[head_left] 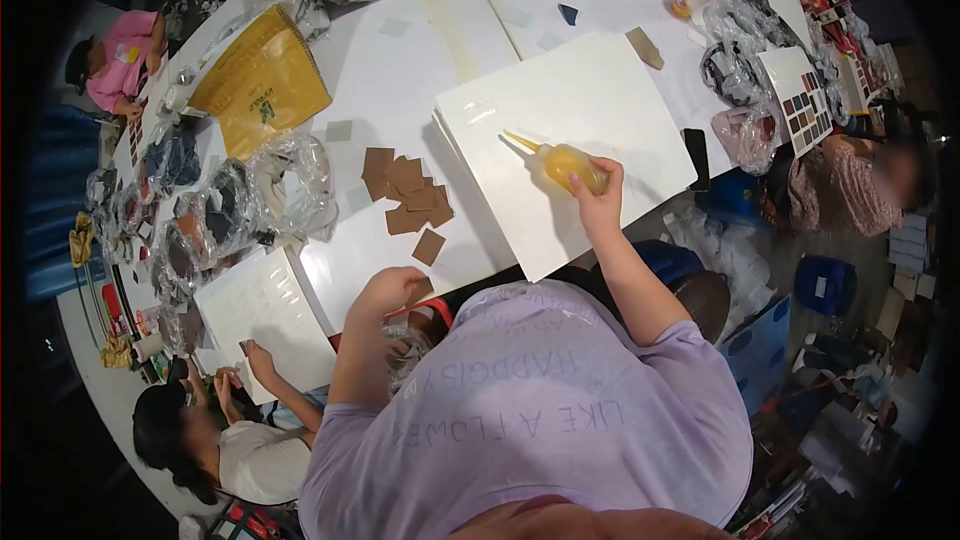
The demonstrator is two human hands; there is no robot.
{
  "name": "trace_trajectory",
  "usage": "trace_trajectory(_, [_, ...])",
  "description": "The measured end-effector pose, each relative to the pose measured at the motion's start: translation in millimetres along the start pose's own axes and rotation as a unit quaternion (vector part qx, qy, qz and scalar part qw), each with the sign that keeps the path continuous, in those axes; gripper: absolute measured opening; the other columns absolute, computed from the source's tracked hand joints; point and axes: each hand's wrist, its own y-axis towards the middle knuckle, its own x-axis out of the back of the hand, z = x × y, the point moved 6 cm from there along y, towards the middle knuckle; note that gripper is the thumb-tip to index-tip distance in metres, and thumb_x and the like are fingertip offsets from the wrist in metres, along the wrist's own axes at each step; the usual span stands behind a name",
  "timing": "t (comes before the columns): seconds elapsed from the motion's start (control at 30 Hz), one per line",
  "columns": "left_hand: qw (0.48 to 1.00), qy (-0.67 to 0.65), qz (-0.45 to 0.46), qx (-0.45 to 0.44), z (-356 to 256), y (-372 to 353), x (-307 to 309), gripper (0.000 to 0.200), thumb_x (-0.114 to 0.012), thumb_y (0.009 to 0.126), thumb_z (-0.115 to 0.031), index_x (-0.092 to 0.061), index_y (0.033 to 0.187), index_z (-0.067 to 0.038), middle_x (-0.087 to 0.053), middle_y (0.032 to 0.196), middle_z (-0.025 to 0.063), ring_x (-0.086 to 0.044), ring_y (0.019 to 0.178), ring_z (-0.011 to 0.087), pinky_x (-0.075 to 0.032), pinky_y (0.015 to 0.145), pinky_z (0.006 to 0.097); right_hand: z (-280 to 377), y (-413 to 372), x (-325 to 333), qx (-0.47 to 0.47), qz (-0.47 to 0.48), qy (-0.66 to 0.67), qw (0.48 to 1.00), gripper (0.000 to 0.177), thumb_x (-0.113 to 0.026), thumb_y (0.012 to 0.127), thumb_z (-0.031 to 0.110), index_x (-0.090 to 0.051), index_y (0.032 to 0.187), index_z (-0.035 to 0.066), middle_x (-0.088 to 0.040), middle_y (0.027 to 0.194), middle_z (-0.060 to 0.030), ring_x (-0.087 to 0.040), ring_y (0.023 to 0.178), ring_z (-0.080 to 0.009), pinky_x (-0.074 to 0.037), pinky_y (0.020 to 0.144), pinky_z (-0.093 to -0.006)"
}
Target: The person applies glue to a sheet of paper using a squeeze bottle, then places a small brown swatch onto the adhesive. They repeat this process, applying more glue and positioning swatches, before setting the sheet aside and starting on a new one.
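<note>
In my right hand (598,194) is a squeeze bottle (570,170) of yellow liquid, tilted so that its long thin nozzle points to the upper left. The bottle is over a stack of large white sheets (560,90), whose top sheet looks blank. At the near table edge, my left hand (396,290) has its fingers loosely extended to the right, with nothing visible in them. Just beyond it lies a single brown swatch (429,246). A loose pile of similar brown swatches (408,188) sits farther off, left of the sheets.
A yellow bag (265,85) and plastic-wrapped material bundles (285,185) line the left side. At the lower left, a co-worker (235,445) handles a white sheet (265,305). A black phone (696,159) lies right of my stack. More bundles and a swatch card (797,100) are farther right.
</note>
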Motion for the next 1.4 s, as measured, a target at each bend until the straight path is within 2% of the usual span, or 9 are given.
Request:
trace_trajectory(0.13, [0.812,-0.572,0.093,-0.067,-41,-20,24,0.028,-0.056,0.082,-0.007,-0.061,0.11,-0.006,-0.064,0.102,0.0154,-0.062,0.093,0.0248,-0.048,0.081,0.0344,22,-10,-1,0.14,-0.01,-0.102,0.985,0.041,-0.071,0.072,0.002,-0.048,0.105,0.008,-0.042,0.11,-0.0164,-0.043,0.108,-0.0316,-0.039,0.092,-0.0389])
trace_trajectory(0.2, [0.956,-0.294,0.005,0.0,-32,-8,24,0.029,-0.055,0.083,-0.01,-0.059,0.111,-0.003,-0.065,0.098,0.0152,-0.063,0.089,0.0234,-0.048,0.08,0.0334,30,-11,-7,0.165,-0.01,-0.125,0.978,0.041,-0.071,0.071,0.003,-0.048,0.105,0.009,-0.042,0.11,-0.0168,-0.044,0.106,-0.0327,-0.041,0.09,-0.0389])
trace_trajectory(0.27, [0.972,0.174,0.058,0.15,-22,1,15,0.031,-0.053,0.083,-0.009,-0.056,0.114,-0.004,-0.063,0.102,0.0193,-0.062,0.094,0.0309,-0.048,0.081,0.0355,30,-12,-11,0.179,-0.013,-0.141,0.974,0.041,-0.072,0.071,0.004,-0.048,0.104,0.01,-0.042,0.11,-0.0173,-0.045,0.105,-0.0336,-0.042,0.088,-0.0391])
trace_trajectory(0.4, [0.984,-0.139,-0.106,0.033,-52,-2,17,0.031,-0.051,0.083,-0.003,-0.053,0.114,-0.005,-0.062,0.104,0.0194,-0.058,0.099,0.0361,-0.046,0.084,0.0408,21,-16,-22,0.191,-0.005,-0.153,0.97,0.04,-0.072,0.072,0.004,-0.048,0.104,0.012,-0.043,0.109,-0.0181,-0.045,0.104,-0.0343,-0.043,0.086,-0.0402])
trace_trajectory(0.5, [0.98,-0.068,-0.183,-0.029,-62,-8,15,0.031,-0.053,0.081,-0.001,-0.052,0.112,-0.004,-0.063,0.101,0.018,-0.059,0.096,0.0365,-0.046,0.082,0.0415,27,-27,-34,0.2,0.027,-0.136,0.97,0.04,-0.072,0.071,0.004,-0.049,0.104,0.012,-0.043,0.109,-0.0184,-0.046,0.104,-0.0343,-0.043,0.086,-0.0402])
trace_trajectory(0.83, [0.959,-0.208,-0.192,0.028,-50,-9,-3,0.018,-0.059,0.082,-0.004,-0.059,0.1,-0.003,-0.065,0.087,0.011,-0.062,0.075,0.0195,-0.048,0.069,0.0295,26,-37,-11,0.207,0.018,-0.179,0.962,0.04,-0.071,0.072,0.003,-0.048,0.105,0.007,-0.043,0.11,-0.0181,-0.045,0.105,-0.0328,-0.042,0.088,-0.0379])
trace_trajectory(1.03, [0.938,-0.274,-0.206,0.048,-49,-10,-13,0.022,-0.058,0.082,0.001,-0.059,0.103,-0.003,-0.063,0.085,0.0034,-0.054,0.065,0.0081,-0.045,0.061,0.0233,-2,-48,9,0.015,-0.01,0.058,0.998,0.04,-0.071,0.073,0.003,-0.047,0.105,0.007,-0.043,0.11,-0.0158,-0.045,0.105,-0.03,-0.04,0.09,-0.0371])
trace_trajectory(1.17, [0.913,-0.344,-0.221,0.018,-41,-6,-29,0.028,-0.057,0.082,0.004,-0.056,0.109,-0.004,-0.062,0.091,0.0017,-0.05,0.063,0.0045,-0.043,0.059,0.0204,28,-52,35,0.149,-0.013,-0.146,0.978,0.041,-0.071,0.073,0.003,-0.047,0.105,0.009,-0.043,0.109,-0.0168,-0.046,0.103,-0.0318,-0.042,0.089,-0.0377])
trace_trajectory(1.4, [0.913,-0.349,-0.208,0.04,-72,-10,-28,0.027,-0.058,0.079,0.004,-0.061,0.104,-0.006,-0.06,0.092,0.0032,-0.046,0.058,0.0048,-0.04,0.055,0.0199,24,-73,11,0.154,0.041,-0.109,0.981,0.041,-0.071,0.071,0.002,-0.048,0.103,0.01,-0.043,0.111,-0.0189,-0.047,0.102,-0.0344,-0.044,0.085,-0.0391])
